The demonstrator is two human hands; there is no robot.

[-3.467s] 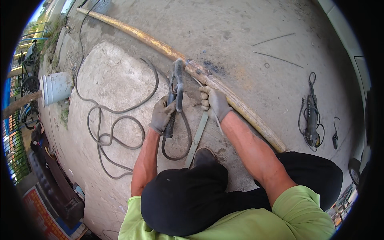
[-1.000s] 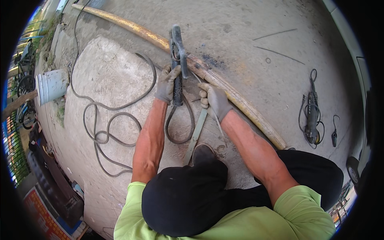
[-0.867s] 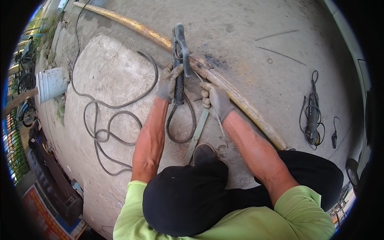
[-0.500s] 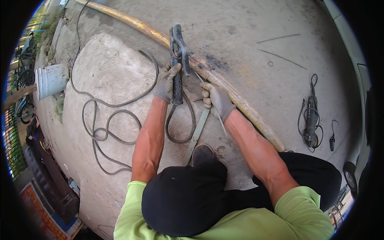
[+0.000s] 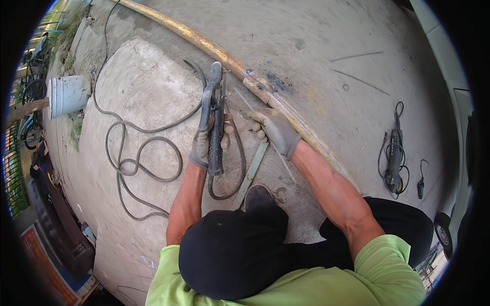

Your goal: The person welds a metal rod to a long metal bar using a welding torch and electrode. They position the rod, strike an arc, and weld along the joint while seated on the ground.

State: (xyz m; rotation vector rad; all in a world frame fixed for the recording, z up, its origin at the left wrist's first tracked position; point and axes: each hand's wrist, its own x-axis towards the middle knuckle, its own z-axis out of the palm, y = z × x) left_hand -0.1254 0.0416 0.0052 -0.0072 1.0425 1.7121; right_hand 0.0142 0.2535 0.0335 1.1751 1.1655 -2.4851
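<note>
My gloved left hand (image 5: 201, 145) is wrapped round the black welding electrode holder (image 5: 217, 102), which has its jaw end pointing away from me and a cable looping from its grip. My gloved right hand (image 5: 275, 130) is closed on a thin pale rod (image 5: 286, 168), to the right of the holder. Beyond both hands a long rusty yellow pipe (image 5: 189, 35) lies diagonally on the concrete, with a dark patched section near its middle. A pale green flat metal bar (image 5: 250, 178) lies between my arms, its upper end below my right hand.
Coiled cable (image 5: 153, 140) spreads at the left, near a white bucket (image 5: 69, 97). An angle grinder (image 5: 393, 163) with cord and a small tool (image 5: 420, 186) lie at the right. Two thin rods (image 5: 360, 81) are farther up. A vehicle (image 5: 444, 227) stands along the right edge.
The electrode holder rose away from me earlier, then came down and left since half a second ago, turning in my left hand. My right hand stays on the rod, shifted only slightly.
</note>
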